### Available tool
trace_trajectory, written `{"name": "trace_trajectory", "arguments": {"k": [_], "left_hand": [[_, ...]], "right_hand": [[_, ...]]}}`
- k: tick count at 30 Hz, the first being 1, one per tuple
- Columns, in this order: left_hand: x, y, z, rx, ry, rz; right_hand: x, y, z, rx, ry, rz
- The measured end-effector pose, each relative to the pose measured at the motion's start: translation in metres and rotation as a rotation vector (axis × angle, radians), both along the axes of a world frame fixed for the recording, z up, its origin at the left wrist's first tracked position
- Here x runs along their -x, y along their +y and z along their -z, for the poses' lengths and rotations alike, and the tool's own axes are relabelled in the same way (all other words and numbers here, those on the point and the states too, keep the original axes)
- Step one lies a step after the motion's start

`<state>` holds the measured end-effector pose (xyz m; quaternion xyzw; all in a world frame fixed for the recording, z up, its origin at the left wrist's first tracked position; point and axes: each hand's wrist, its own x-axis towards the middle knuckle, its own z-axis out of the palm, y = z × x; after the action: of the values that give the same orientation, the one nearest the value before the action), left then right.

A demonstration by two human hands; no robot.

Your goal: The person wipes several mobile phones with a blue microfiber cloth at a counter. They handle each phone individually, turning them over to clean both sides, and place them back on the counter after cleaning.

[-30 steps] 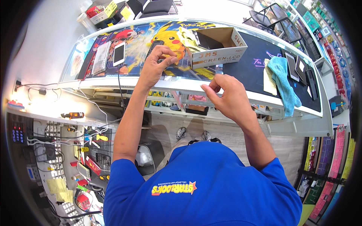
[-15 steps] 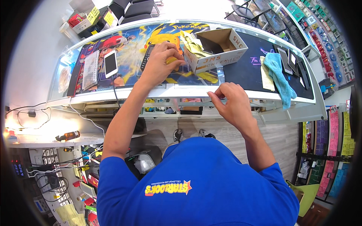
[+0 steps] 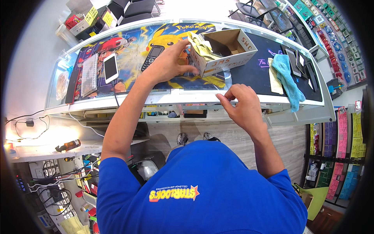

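Observation:
My left hand (image 3: 171, 64) is over the patterned mat (image 3: 134, 78), thumb and fingers apart, beside the left side of a small open cardboard box (image 3: 228, 64). Whether it touches the box I cannot tell. Yellow paper slips (image 3: 200, 46) and something dark are inside the box. Partly behind my left hand lies a black keypad phone (image 3: 153, 56). A white smartphone (image 3: 111, 69) with a cable plugged in lies farther left. My right hand (image 3: 244, 105) is at the counter's front edge, fingers loosely bent, thumb stretched out, with nothing visible in it.
Bubble wrap (image 3: 89, 75) lies at the left of the glass counter. On its right are a dark mat (image 3: 253, 74), a teal cloth (image 3: 288, 82) hanging over the front edge and several dark phones (image 3: 294, 62). A small brown bottle (image 3: 69, 145) lies on the lower left shelf.
My left hand has opened its pinched fingers and reached toward the box's left side, uncovering more of the keypad phone. My right hand stays at the counter edge.

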<state>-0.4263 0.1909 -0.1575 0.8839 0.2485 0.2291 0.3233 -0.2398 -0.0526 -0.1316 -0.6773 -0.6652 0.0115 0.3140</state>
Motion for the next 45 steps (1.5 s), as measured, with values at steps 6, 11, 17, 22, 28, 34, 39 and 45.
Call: {"name": "trace_trajectory", "arguments": {"k": [6,11,17,22,28,34,39,45], "left_hand": [[-0.023,-0.042,0.014,-0.061,0.026,-0.127],[-0.033,-0.054,0.026,-0.001,0.002,-0.229],[-0.006,-0.035,-0.018,0.126,0.133,-0.073],[-0.019,0.003,-0.035,0.262,0.279,0.023],[-0.001,0.012,-0.014,0.209,-0.119,-0.129],[-0.016,-0.072,-0.045,-0.327,-0.47,-0.187],[-0.084,-0.082,-0.15,-0.541,0.25,0.001],[-0.14,-0.056,-0.131,-0.36,0.7,0.07]], "right_hand": [[-0.023,0.012,0.006,-0.135,-0.051,-0.036],[-0.036,0.013,0.005,-0.085,-0.033,-0.052],[-0.044,0.017,0.008,-0.074,0.005,-0.091],[-0.05,0.02,0.005,-0.013,0.053,-0.098],[-0.059,0.019,0.0,-0.007,0.01,-0.114],[-0.062,0.018,0.004,-0.045,-0.02,-0.185],[-0.074,0.015,0.009,-0.016,-0.063,-0.202],[-0.081,0.018,0.008,-0.038,-0.055,-0.239]]}}
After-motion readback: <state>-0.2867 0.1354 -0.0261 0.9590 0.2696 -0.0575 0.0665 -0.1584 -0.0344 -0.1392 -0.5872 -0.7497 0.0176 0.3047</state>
